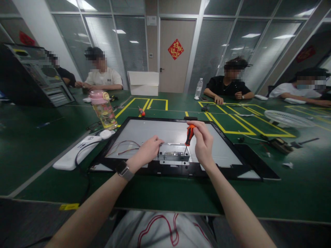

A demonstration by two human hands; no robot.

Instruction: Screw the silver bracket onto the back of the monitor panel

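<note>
In the head view, a flat monitor panel [219,148] with a black frame lies on the green table in front of me. A silvery metal bracket [174,151] with ports along its near side sits on the panel. My right hand [204,143] grips the orange and black handle of a screwdriver [190,135], tilted with its tip down at the bracket's right part. Fingers of my left hand [148,150] are closed on the bracket's left edge; a watch is on that wrist. Thin loose wires [126,146] lie on the panel left of the bracket.
Left of the panel are a white power strip [77,151] with a black cable and a pink-lidded bottle [103,110]. A computer case [33,75] stands far left. At right lie a dark flat piece [256,162] and a brown device [280,145]. Several people sit opposite.
</note>
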